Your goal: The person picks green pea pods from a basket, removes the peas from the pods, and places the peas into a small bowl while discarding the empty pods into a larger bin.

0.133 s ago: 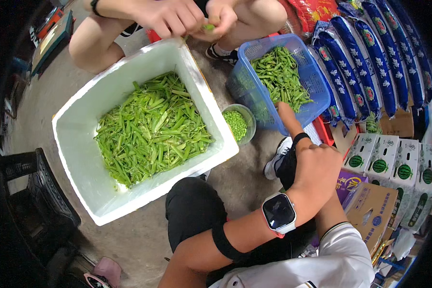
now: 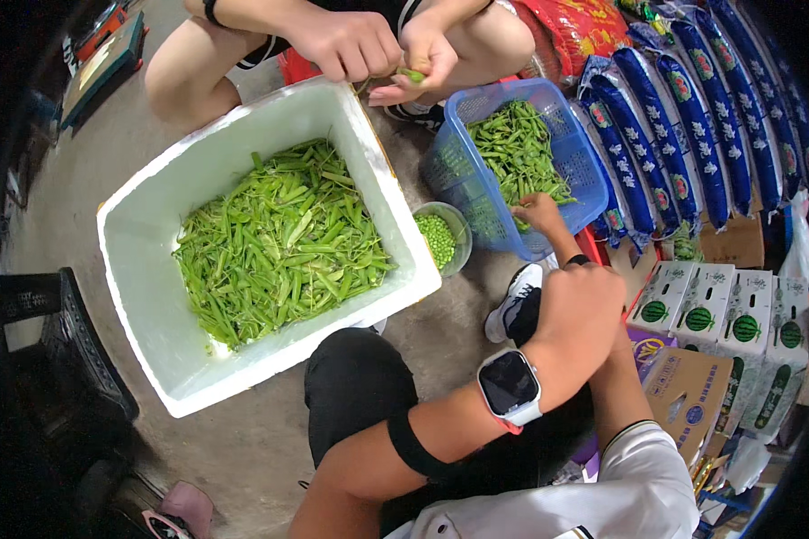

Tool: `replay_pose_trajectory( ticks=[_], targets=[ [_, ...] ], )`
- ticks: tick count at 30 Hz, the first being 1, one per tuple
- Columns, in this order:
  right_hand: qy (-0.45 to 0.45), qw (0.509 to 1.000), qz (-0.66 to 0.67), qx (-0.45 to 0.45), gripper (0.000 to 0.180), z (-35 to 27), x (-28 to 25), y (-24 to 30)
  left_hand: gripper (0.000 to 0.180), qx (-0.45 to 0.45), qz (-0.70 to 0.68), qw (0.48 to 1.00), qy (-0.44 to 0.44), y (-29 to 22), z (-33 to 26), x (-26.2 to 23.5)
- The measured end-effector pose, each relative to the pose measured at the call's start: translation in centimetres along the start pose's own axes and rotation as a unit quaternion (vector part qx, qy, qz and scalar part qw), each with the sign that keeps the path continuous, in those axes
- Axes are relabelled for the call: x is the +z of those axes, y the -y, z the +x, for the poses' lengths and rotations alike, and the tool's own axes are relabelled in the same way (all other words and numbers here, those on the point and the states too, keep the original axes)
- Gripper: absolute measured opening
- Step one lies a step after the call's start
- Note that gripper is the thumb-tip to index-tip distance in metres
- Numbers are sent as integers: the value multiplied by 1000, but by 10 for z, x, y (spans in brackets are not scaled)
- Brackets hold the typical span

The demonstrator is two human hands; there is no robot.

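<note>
Bare concrete floor (image 2: 440,337) carrying a white foam box (image 2: 144,296) of green pod shells, a small bowl (image 2: 463,235) of shelled peas just beside its corner, a blue plastic basket (image 2: 458,171) of pods, and printed cartons (image 2: 719,314) at right.

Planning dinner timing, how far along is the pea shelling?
Done: the small bowl holds shelled peas; the white foam box is layered with what look like emptied pods. In hand: the right hand reaches into the blue basket; another person's hands work a pod. Left: a pile of pods in the basket.
</note>
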State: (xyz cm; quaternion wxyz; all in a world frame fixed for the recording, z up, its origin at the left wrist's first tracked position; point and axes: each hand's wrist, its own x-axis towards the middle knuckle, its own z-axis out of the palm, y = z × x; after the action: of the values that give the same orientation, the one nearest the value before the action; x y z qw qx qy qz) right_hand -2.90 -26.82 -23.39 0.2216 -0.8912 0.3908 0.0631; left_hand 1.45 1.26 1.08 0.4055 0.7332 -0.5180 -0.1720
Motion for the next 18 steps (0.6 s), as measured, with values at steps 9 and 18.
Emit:
replay_pose_trajectory(
  ticks=[9, 18],
  targets=[
    [-96, 941, 310, 99, 18, -50, -99, 51, 16, -4, -24, 999, -35, 11, 1, -8],
    [-156, 877, 454, -14, 26, -182, -150, 130, 33, -36, 57, 996, -60, 40, 10, -38]
  ],
)
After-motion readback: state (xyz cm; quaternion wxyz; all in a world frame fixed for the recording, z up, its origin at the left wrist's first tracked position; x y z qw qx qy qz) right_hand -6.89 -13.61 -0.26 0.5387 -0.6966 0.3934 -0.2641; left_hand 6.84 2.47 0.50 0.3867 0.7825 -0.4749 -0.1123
